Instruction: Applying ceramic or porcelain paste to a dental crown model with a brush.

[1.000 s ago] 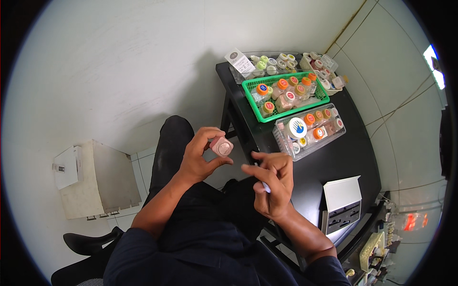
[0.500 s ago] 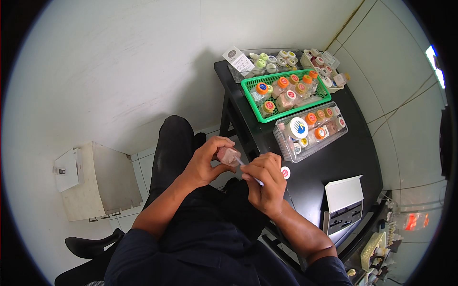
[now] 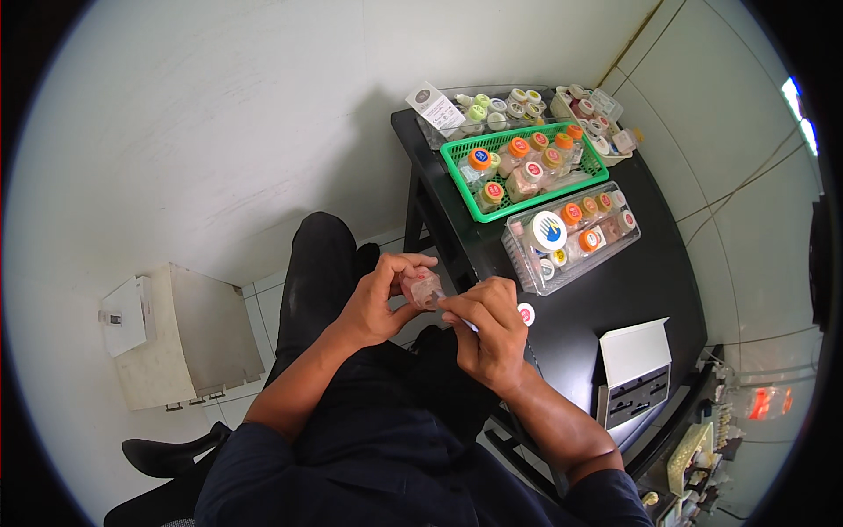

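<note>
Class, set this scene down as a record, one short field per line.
Left hand: holds a small clear jar, pinkish inside
Right hand: holds a thin pale tool, tip at the jar
Lid: white and red, on the black table near the right hand
Basket: green, holds lidded jars
Tray: clear, holds lidded jars
Case: open, dark insert

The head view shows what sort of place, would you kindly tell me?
Probably a laboratory or workroom: a green plastic basket holds lidded clear jars on a black table, and the left hand grips a small translucent pinkish jar.

Thin tool mostly out of sight behind the right fingers
</note>
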Demonstrator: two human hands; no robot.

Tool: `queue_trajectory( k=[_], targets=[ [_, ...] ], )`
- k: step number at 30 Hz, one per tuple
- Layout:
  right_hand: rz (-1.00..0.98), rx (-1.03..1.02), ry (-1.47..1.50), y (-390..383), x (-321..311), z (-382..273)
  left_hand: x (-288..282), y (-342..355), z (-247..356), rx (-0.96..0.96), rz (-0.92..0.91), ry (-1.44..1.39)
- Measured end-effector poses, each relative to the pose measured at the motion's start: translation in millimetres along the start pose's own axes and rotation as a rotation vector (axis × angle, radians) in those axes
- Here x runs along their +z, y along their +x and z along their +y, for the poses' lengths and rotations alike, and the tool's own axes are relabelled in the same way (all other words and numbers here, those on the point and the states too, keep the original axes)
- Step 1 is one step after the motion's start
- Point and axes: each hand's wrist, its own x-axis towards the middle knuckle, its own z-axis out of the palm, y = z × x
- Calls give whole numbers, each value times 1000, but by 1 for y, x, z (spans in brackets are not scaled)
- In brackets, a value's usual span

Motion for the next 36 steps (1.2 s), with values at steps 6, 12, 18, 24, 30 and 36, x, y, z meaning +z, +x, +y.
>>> queue_trajectory(
  k=[6,12,18,24,30,36],
  targets=[
    [-33,-35,35,-1,1,-3,2,0,-3,-4,11,-41],
    [-9,-31,-32,0,1,-5,6,3,12,-81,22,-19],
    [-41,-18,45,0,1,-7,5,3,1,79,15,295],
    [-71,-74,-6,-2,1,-3,6,-1,5,-227,11,9],
    [-88,-59,26,-1,1,-10,3,-4,6,-85,-89,76],
    [-11,-10,39,-2,0,-5,2,-3,0,5,-126,-31]
  ],
)
